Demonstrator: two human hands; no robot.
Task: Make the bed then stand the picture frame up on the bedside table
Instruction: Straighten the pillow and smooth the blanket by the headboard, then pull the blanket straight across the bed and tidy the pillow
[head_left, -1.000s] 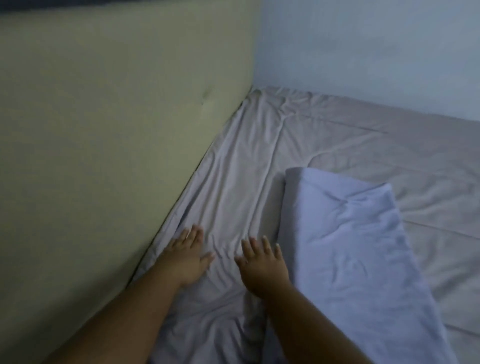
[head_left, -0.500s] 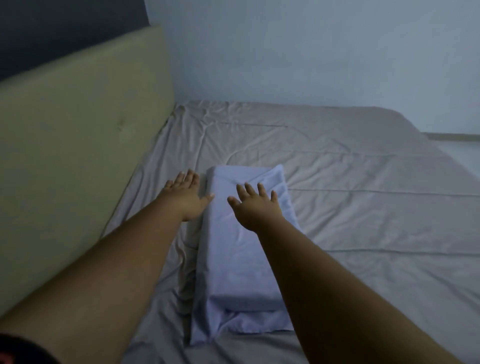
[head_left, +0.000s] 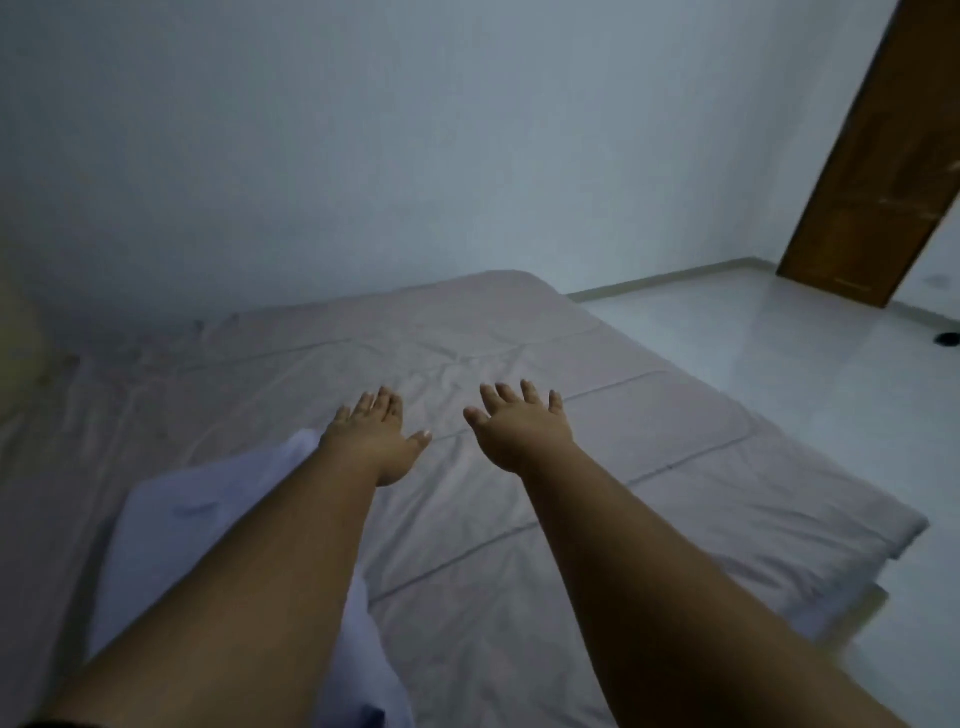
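**Both hands spread above the sheet, pillow at our left arm**

At the far left edge we see a sliver of the pale headboard (head_left: 21, 332), blurred. Next comes the pillow (head_left: 208, 525), in a light blue case, lying on the bed (head_left: 649, 493) — our left forearm crosses over it and hides its right side. Our left hand (head_left: 376, 439) sits just past the pillow's far corner, palm down, fingers apart, its grip closed on nothing. Whether it touches the sheet we cannot tell.

Our right hand (head_left: 519, 431) is beside it, well clear of the pillow, fingers splayed and likewise holding nothing — it is over the wrinkled greyish sheet that covers the mattress. The sheet runs out to the bed's right edge.

Farther right lies the pale floor (head_left: 779, 364), and a brown wooden door (head_left: 883, 156) stands at the upper right against the wall (head_left: 415, 130).
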